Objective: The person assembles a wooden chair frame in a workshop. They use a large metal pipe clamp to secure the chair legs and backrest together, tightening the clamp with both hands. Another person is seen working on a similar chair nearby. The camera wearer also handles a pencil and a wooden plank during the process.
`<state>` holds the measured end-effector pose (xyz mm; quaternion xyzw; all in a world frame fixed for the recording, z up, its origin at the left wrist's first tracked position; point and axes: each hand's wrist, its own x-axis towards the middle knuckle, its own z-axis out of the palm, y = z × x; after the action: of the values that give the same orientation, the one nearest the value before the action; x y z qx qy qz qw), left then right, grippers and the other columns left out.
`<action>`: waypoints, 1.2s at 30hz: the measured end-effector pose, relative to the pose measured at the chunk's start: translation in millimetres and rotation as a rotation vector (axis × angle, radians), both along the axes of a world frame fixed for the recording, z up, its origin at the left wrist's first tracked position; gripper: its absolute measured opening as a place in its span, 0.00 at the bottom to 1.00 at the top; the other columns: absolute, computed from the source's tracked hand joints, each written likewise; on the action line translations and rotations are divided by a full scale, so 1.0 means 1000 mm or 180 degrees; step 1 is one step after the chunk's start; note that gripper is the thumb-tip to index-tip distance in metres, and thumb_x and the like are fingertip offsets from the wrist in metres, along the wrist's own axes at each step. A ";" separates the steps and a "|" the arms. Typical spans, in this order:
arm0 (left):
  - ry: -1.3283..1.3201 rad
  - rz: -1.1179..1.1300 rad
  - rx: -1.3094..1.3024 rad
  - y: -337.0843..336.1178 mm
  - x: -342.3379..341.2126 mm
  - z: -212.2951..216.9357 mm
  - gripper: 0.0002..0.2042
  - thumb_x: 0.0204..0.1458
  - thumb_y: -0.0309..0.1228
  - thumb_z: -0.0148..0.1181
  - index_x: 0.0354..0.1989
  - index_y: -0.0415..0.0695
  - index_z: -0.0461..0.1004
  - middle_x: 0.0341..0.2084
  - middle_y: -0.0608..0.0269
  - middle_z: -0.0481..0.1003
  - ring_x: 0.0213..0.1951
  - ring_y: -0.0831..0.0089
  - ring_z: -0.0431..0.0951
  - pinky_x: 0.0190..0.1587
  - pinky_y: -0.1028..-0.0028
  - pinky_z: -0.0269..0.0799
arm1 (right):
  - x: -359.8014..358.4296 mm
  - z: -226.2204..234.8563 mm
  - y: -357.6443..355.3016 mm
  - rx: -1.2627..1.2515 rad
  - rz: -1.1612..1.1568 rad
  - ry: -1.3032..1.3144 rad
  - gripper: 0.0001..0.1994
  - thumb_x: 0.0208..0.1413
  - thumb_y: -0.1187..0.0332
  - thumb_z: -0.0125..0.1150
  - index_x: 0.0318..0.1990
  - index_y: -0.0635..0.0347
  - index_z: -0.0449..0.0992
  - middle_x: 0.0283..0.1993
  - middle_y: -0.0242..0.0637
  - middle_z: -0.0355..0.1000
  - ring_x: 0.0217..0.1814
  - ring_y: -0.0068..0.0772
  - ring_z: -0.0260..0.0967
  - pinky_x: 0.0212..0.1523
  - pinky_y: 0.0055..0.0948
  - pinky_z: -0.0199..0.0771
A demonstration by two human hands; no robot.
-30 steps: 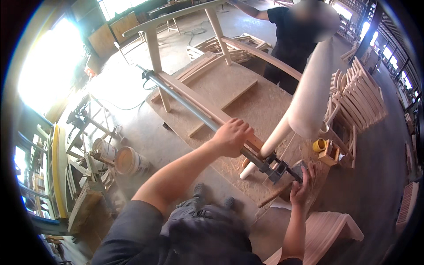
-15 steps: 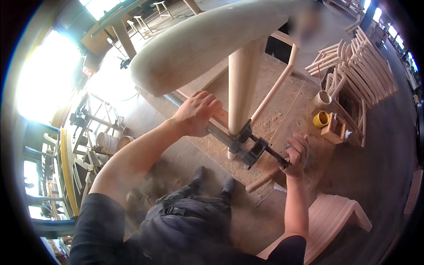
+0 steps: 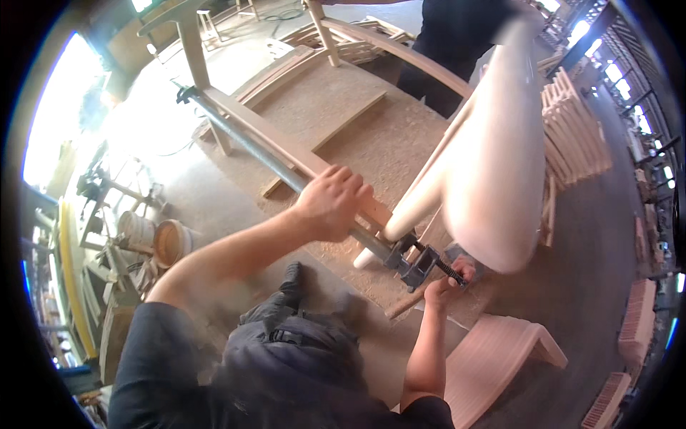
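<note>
A pale wooden chair frame stands before me, with a side rail, a round leg and a broad, smooth armrest rising close to my view. Along the rail lies a long bar clamp with a grey pipe; its dark screw head sits against the foot of the leg. My left hand is closed over the pipe and rail together, near that head. At the end of the threaded screw, my right hand has its fingers curled round the handle, which they mostly hide.
A person in dark clothes stands beyond the frame. Sawdust covers the low work board. Stacked curved wooden parts stand at right, a slatted pale piece near my right arm, and buckets at left.
My view has swung, so the armrest now appears to the right and the pipe's whole length shows. Both hands stay on the clamp; the right hand's grip has turned at the handle.
</note>
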<state>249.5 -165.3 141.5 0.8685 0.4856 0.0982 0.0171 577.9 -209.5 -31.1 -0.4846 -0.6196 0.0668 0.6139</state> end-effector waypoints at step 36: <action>-0.0946 -0.0492 0.0453 0.031 -0.021 -0.064 0.08 0.49 0.38 0.59 0.31 0.52 0.82 0.31 0.68 0.79 0.39 0.67 0.77 0.41 0.67 0.64 | -0.040 0.202 0.031 -0.7384 -0.0494 -0.3636 0.30 0.48 0.63 0.70 0.54 0.70 0.63 0.34 0.41 0.72 0.26 0.28 0.70 0.20 0.27 0.67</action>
<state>228.7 -134.8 77.4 0.8782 0.4014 0.2579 0.0346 537.7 -178.1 170.4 -0.7249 -0.3436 0.3111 -0.5095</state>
